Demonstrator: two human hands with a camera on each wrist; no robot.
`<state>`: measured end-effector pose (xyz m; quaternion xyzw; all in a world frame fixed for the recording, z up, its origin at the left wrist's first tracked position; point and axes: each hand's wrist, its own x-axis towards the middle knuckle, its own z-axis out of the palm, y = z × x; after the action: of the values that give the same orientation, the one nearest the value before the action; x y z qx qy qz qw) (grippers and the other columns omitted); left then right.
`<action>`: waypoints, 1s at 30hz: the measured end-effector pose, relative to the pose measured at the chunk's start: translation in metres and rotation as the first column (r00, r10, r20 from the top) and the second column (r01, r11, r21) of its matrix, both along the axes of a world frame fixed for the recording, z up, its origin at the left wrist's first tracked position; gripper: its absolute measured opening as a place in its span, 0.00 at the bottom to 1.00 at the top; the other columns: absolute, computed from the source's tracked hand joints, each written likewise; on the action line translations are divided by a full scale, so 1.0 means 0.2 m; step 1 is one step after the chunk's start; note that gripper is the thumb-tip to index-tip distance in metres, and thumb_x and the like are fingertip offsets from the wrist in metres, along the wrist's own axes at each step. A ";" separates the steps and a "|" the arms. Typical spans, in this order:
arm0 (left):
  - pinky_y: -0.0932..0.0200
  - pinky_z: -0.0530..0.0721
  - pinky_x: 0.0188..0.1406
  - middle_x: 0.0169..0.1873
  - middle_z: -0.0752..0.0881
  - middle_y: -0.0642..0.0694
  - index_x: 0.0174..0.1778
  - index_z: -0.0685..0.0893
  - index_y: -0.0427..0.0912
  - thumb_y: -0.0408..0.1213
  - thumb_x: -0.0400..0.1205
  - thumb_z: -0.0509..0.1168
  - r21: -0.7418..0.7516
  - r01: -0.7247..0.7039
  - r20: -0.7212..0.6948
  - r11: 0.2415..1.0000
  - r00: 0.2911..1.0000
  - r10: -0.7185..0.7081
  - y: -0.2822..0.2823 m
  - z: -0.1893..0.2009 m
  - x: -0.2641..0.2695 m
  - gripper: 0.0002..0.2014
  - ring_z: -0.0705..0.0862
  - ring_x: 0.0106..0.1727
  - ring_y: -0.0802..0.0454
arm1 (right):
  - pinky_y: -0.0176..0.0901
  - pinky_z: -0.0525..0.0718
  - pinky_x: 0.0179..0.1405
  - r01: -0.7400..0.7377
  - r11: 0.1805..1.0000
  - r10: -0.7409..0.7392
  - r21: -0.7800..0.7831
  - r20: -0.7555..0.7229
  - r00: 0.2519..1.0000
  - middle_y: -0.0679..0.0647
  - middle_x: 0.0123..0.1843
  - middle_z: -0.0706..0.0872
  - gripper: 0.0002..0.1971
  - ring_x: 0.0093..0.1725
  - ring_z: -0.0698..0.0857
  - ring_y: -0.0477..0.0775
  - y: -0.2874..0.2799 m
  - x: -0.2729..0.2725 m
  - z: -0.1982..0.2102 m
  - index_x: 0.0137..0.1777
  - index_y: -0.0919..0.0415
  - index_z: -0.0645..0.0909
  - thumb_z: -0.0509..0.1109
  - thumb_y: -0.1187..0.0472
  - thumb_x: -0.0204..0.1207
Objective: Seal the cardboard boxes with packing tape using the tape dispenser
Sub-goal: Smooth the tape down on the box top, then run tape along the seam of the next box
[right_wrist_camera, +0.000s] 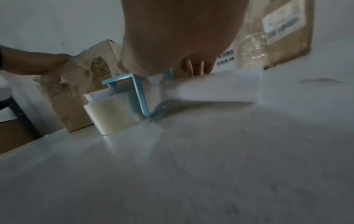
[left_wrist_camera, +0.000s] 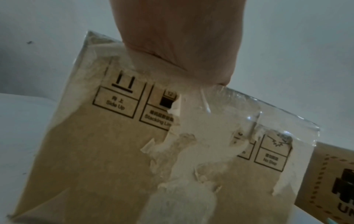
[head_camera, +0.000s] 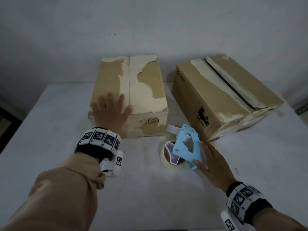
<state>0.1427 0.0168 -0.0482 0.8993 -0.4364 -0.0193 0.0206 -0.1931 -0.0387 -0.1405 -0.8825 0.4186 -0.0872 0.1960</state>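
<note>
Two brown cardboard boxes with torn tape scars stand on the white table. My left hand lies flat with spread fingers on the top of the left box, near its front edge; its palm presses that edge of the box. The right box sits at an angle, with a dark gap between its top flaps. A light blue tape dispenser with a clear tape roll lies on the table in front of the boxes. My right hand touches its right side with straight fingers.
A grey wall rises right behind the boxes. The table's left edge drops to a dark floor. In the right wrist view the dispenser and roll stand between the two boxes, with bare tabletop in front.
</note>
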 end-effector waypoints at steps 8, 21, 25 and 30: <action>0.36 0.46 0.79 0.82 0.50 0.41 0.81 0.49 0.55 0.60 0.83 0.43 0.020 0.011 -0.017 1.000 1.000 -0.011 0.02 0.01 0.00 0.31 0.48 0.82 0.35 | 0.48 0.81 0.42 -0.057 0.997 0.057 -0.042 -0.006 0.998 0.63 0.53 0.84 0.49 0.48 0.85 0.61 0.01 -0.04 -0.05 0.78 0.56 0.55 0.59 0.25 0.64; 0.38 0.45 0.79 0.83 0.49 0.43 0.81 0.48 0.56 0.61 0.82 0.41 0.057 0.035 -0.044 0.998 0.999 -0.033 0.04 0.03 0.03 0.31 0.47 0.82 0.38 | 0.19 0.74 0.27 -0.097 0.944 -0.041 0.315 0.406 0.913 0.38 0.32 0.83 0.34 0.30 0.83 0.34 0.13 -0.10 0.30 0.64 0.44 0.64 0.51 0.24 0.63; 0.38 0.47 0.79 0.82 0.50 0.43 0.81 0.49 0.55 0.61 0.82 0.42 0.049 0.044 -0.039 0.998 0.998 -0.042 0.04 0.03 0.02 0.31 0.48 0.82 0.37 | 0.39 0.76 0.21 -0.033 0.876 -0.264 0.480 0.537 0.801 0.48 0.25 0.84 0.24 0.21 0.79 0.45 0.08 -0.05 0.37 0.41 0.44 0.76 0.53 0.26 0.65; 0.37 0.49 0.79 0.82 0.50 0.42 0.81 0.49 0.55 0.60 0.82 0.42 0.060 0.059 -0.027 0.996 0.998 -0.057 0.08 0.04 0.01 0.31 0.50 0.81 0.36 | 0.42 0.79 0.22 -0.122 0.842 -0.288 0.526 0.629 0.722 0.55 0.24 0.81 0.45 0.23 0.81 0.55 -0.04 0.10 0.52 0.44 0.65 0.76 0.55 0.18 0.57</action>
<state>0.1442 0.0328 -0.0399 0.8862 -0.4612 -0.0443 -0.0020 -0.1727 -0.0475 -0.0374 -0.6753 0.3637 -0.2964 0.5690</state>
